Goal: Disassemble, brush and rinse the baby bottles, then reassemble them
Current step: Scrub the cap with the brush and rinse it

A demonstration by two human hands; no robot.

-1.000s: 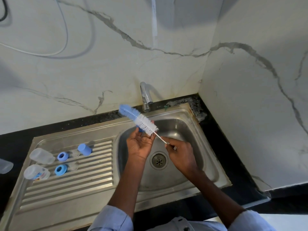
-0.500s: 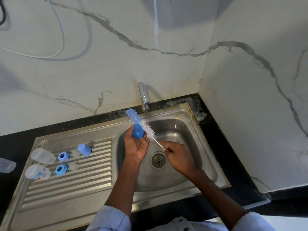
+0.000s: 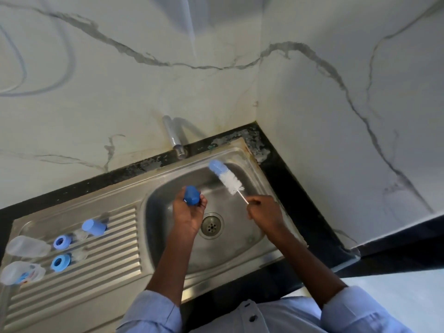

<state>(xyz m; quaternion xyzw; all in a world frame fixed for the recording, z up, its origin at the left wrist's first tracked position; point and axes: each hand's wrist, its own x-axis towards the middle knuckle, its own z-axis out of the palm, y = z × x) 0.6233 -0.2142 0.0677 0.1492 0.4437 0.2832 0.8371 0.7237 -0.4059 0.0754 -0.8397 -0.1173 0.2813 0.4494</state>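
Note:
My left hand [image 3: 188, 216] holds a blue bottle cap [image 3: 192, 195] over the steel sink basin [image 3: 168, 188]. My right hand [image 3: 263, 210] grips the thin handle of a bottle brush [image 3: 227, 177] with white and blue bristles, held up to the right of the cap and apart from it. On the drainboard [image 3: 101, 267] lie a second blue cap [image 3: 93, 227], two blue collar rings [image 3: 62, 242] [image 3: 60, 261], two clear teats, and two clear bottle bodies [image 3: 27, 246] [image 3: 21, 272] on their sides.
The tap spout [image 3: 174, 138] hangs over the basin's back edge; no water shows. The drain [image 3: 211, 225] sits between my hands. Marble walls close the back and right. Black counter [image 3: 300, 212] rims the sink.
The brush has come away from the cap and swung right, over the basin's back right. My left hand keeps the cap, now fully in sight.

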